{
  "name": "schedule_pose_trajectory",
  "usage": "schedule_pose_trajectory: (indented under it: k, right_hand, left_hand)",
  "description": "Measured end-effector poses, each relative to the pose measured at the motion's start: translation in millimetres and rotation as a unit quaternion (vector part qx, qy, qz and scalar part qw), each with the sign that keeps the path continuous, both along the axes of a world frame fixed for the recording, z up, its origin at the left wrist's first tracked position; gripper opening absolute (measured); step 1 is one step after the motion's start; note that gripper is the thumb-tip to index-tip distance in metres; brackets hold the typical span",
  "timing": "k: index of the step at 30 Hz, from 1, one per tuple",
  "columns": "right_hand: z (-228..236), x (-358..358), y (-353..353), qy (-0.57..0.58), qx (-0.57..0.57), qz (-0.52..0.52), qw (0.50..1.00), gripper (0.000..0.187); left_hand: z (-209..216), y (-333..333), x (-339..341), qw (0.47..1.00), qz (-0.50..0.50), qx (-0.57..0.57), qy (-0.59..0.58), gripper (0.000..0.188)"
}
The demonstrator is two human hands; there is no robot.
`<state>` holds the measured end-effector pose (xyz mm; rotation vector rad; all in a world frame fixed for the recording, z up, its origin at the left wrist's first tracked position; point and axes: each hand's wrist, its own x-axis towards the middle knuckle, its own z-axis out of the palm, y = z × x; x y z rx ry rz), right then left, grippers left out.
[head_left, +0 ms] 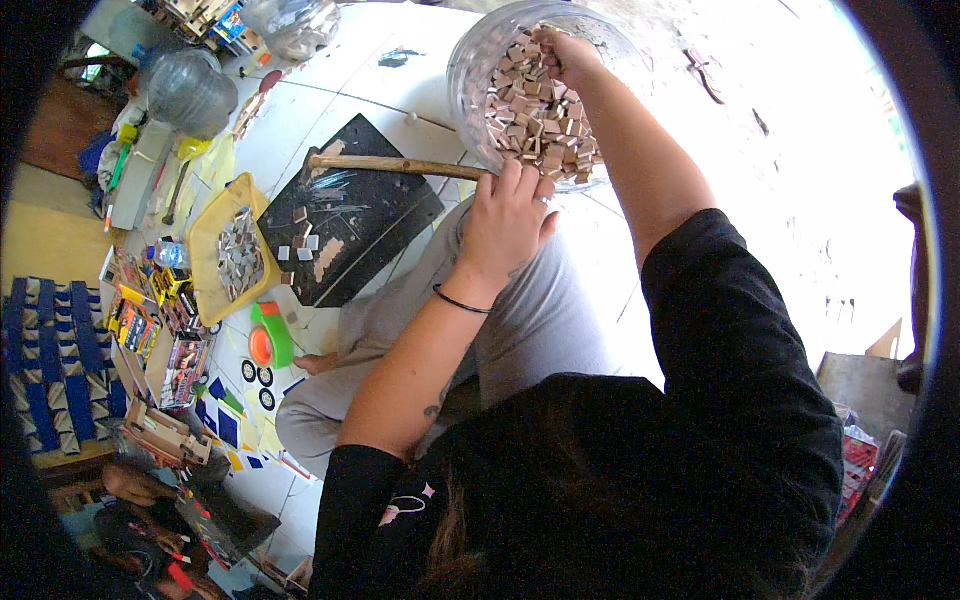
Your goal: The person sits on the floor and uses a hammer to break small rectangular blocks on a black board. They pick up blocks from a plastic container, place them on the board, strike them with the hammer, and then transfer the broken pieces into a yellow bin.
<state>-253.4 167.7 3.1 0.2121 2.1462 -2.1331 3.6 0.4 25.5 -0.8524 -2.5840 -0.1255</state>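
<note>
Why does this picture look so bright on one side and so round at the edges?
Head view: the floor at right is overexposed, nearly pure white, hiding most tile lines; head view: the dark, curved border and bent edges come from the fisheye lens; head view: the lower-left corner, around another person, is dim; head view: the left hand shows no obvious motion blur.

Head-worn fisheye here, left one of a pair, looking steeply down over the wearer's black shirt toward the left hand and right hand. Shirt's super close, hands sit further out, and the white tiled floor spreads really wide, edges bending near the rim.
</note>
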Motion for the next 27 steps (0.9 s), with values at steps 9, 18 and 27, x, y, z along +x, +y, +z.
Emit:
schedule_pose_trajectory:
  k: [9, 18, 27]
  right_hand:
    - [-4.2, 36.8, -71.5, 0.108, 0.647, 0.278, 0.702, 0.032]
    - [3.6, 29.3, -8.0, 0.089, 0.574, -0.022, 0.814, 0.034]
    - [-5.2, 98.8, -49.2, 0.122, 0.624, 0.355, 0.685, 0.034]
  left_hand:
    - [-0.3, -0.7, -0.4, 1.0, -0.004, 0.011, 0.006, 0.037]
    - [0.3, 3.3, 0.4, 1.0, -0.013, -0.01, 0.014, 0.035]
    - [2.3, 5.4, 1.9, 1.0, -0.022, -0.005, 0.012, 0.035]
